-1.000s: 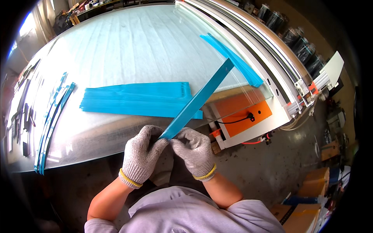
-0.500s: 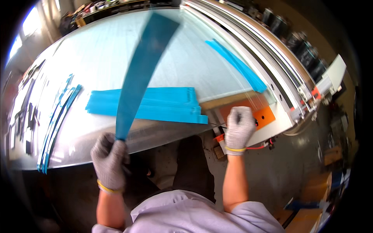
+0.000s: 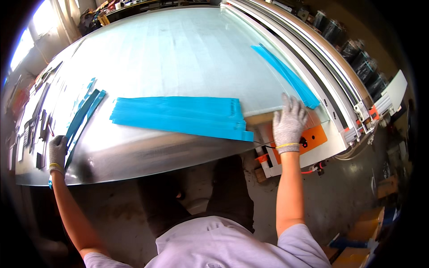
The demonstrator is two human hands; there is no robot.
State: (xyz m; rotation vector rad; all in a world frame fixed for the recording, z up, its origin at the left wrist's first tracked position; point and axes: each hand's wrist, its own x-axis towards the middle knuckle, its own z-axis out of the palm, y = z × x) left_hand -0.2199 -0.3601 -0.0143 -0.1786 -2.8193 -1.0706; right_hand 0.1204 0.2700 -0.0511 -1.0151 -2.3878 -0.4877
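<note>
My left hand (image 3: 57,151), in a grey knitted glove, is at the left part of the table, closed on the near end of a long blue strip (image 3: 82,111). That strip lies beside other narrow blue strips (image 3: 93,114) there. My gloved right hand (image 3: 289,121) hovers at the table's right front corner, fingers spread and nothing in it. It is near the lower end of a fanned bundle of blue strips (image 3: 290,79). Between my hands lies a wide stack of blue strips (image 3: 178,117), roughly side to side, its right ends uneven.
The large table (image 3: 170,53) has a shiny metal front edge. Dark and light offcuts (image 3: 31,118) lie scattered at its far left. A white machine rail (image 3: 286,49) runs along the right, with an orange plate (image 3: 314,139) at its near corner. Cardboard boxes (image 3: 364,223) stand lower right.
My left hand has swung left and lowered the raised blue strip onto the left group of strips. My right hand has moved slightly up and right, opening from a closed shape.
</note>
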